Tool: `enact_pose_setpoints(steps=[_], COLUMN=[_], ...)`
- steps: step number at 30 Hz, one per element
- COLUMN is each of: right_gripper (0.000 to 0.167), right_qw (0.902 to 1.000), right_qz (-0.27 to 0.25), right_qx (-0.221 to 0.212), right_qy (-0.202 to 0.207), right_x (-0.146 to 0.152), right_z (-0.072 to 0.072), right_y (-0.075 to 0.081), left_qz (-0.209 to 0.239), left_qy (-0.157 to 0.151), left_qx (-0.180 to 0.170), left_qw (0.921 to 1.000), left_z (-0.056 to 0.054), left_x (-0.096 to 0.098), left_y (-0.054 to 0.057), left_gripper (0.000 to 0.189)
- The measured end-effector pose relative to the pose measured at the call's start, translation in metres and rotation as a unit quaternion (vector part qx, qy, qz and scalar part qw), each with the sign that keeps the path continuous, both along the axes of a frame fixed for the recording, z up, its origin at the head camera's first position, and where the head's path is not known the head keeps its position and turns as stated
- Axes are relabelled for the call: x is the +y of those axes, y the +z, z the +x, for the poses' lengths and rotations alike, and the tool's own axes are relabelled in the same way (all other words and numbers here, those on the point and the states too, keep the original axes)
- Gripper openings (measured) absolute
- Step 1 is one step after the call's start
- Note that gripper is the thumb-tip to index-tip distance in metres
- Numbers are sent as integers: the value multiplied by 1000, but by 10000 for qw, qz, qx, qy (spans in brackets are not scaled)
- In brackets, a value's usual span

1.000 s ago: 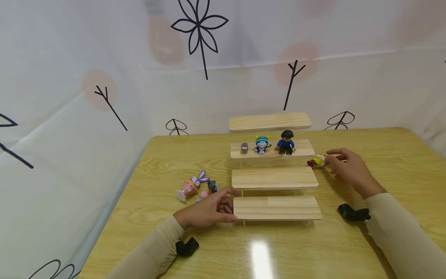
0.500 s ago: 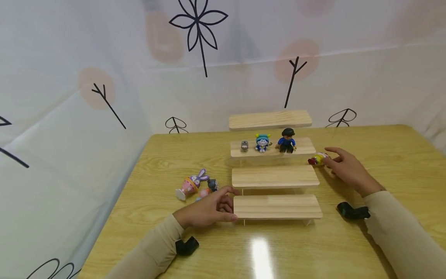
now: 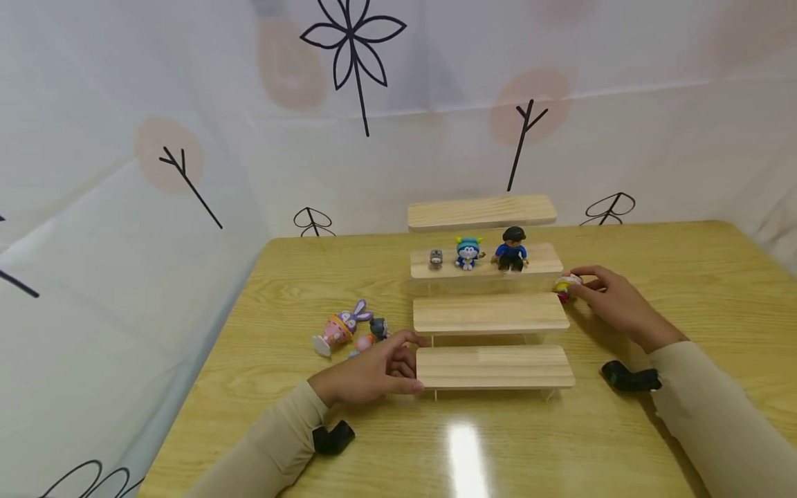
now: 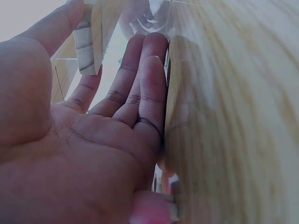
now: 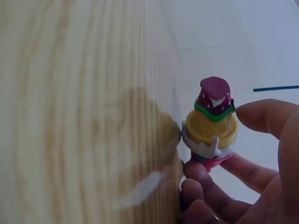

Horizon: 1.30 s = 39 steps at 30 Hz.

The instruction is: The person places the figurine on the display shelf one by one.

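Toy (image 5: pixel 212 123), maroon at its tip with green trim, a yellow band, then white and pink, is clamped in the grip of the right hand (image 3: pixel 610 301). The thumb is at the green trim and curled fingers are under the pink end; I cannot tell whether the toy touches the table (image 3: pixel 685 277). In the head view it is at 3 o'clock of the stand (image 3: pixel 488 312), just beside the right ends of the 2nd and 3rd of 4 shelves, counted from the top.

At 8 o'clock of the stand, the left hand (image 3: pixel 373 373) has its grip clamped on the left end of the bottom shelf (image 3: pixel 495 366), thumb at the front corner and index finger at the back; its other fingers rest against the table.

On the 2nd shelf, toward 12, are 3 figures: grey toy (image 3: pixel 436 259), blue toy (image 3: pixel 468 254) and capped toy (image 3: pixel 512 250), left to right. Toward 9 on the table are rabbit toy (image 3: pixel 340 327), dark toy (image 3: pixel 378 328) and pink toy (image 3: pixel 364 342), the last partly hidden by the left hand.

Each beige sleeve (image 3: pixel 710 408) has a black device (image 3: pixel 630 379) by the wrist. White cloth (image 3: pixel 429 152) with line-drawn plants stands at 12 and 9.
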State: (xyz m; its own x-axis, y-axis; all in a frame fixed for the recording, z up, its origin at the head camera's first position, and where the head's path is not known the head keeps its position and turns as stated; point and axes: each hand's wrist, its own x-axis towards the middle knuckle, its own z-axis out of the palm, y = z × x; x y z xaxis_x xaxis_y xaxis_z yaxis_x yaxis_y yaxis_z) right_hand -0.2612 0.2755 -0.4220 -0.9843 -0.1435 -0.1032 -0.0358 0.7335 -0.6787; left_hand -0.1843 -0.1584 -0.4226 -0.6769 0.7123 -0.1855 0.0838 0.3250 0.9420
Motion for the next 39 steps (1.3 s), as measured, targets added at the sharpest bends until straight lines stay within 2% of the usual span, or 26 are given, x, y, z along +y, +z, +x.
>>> enact_pose_setpoints(steps=[7, 22, 39], right_gripper=[72, 75, 73], right_qw=[10000, 9997, 9990], right_qz=[-38, -239, -379], right_qx=[-15, -73, 73], right_qy=[15, 81, 245], right_x=[-1, 0, -2], right_z=[1, 2, 4], right_y=[0, -1, -1], left_qz=[35, 90, 20], left_qy=[-47, -138, -194], left_qx=[-79, -16, 10], left_qw=[10000, 9999, 9998], left_z=[1, -2, -1], left_x=[0, 0, -2], left_y=[0, 0, 2], left_gripper=[59, 59, 58])
